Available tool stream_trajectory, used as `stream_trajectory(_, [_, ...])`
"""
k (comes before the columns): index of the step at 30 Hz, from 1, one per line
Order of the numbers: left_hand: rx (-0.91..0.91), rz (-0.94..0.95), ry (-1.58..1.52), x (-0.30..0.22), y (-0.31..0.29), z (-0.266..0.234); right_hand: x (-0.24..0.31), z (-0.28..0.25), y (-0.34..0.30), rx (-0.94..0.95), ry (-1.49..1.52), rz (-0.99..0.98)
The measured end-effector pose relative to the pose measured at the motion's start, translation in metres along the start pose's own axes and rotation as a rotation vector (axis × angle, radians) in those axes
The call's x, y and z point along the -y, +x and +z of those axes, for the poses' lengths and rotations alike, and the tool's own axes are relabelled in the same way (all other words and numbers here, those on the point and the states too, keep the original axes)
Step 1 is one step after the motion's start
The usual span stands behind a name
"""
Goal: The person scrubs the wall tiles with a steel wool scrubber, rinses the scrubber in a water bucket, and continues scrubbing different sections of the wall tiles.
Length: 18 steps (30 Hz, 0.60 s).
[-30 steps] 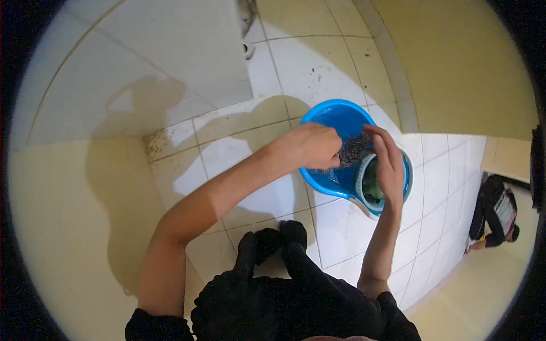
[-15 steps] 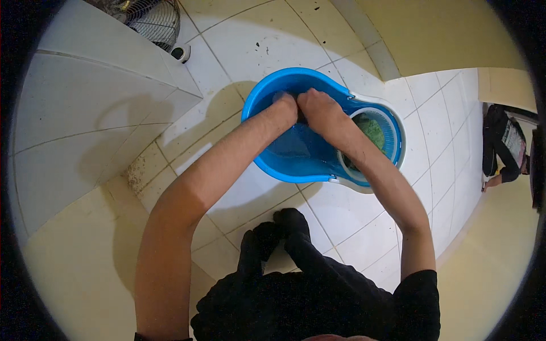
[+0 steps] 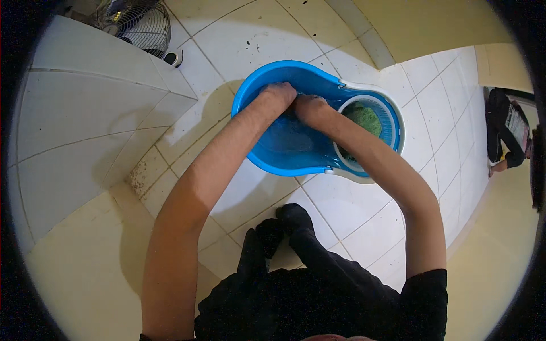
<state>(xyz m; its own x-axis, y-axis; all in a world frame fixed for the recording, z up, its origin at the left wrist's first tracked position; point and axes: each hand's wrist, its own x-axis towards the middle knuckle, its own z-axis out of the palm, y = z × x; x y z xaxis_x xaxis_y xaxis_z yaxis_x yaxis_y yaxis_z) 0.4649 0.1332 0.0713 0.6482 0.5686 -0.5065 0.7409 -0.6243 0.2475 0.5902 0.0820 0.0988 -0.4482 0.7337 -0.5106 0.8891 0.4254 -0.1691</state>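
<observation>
Both my hands are down inside a blue mop bucket [image 3: 250,85] that holds water. My left hand [image 3: 280,92] is by the far wall of the bucket, fingers curled. Beside it, nearly touching, my right hand [image 3: 310,109] is also closed. Whatever lies between them is hidden by the hands and the shaded water. At the bucket's right end sits a white-rimmed wringer basket [image 3: 388,122], under my right forearm, with a green cloth-like bundle [image 3: 364,118] in it.
White tiled floor [image 3: 364,221] surrounds the bucket, with my dark-covered feet [image 3: 293,216] just in front. A tiled ledge [image 3: 85,108] stands at the left. A wire-caged fan [image 3: 145,28] is at the far left. Another person [image 3: 506,131] crouches at the far right.
My left hand has risen slightly and turned so its back shows more. My right hand has dropped lower and nearer to me. The view has shifted a little.
</observation>
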Motion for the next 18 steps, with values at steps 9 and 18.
stream_trajectory(9, [-0.222,0.078,0.035,-0.007,-0.030,-0.029,-0.005,-0.008,-0.007,0.009,0.030,-0.035])
stream_trajectory(18, [-0.329,0.200,-0.099,-0.012,-0.067,-0.078,0.009,-0.048,-0.054,-0.348,0.293,0.125])
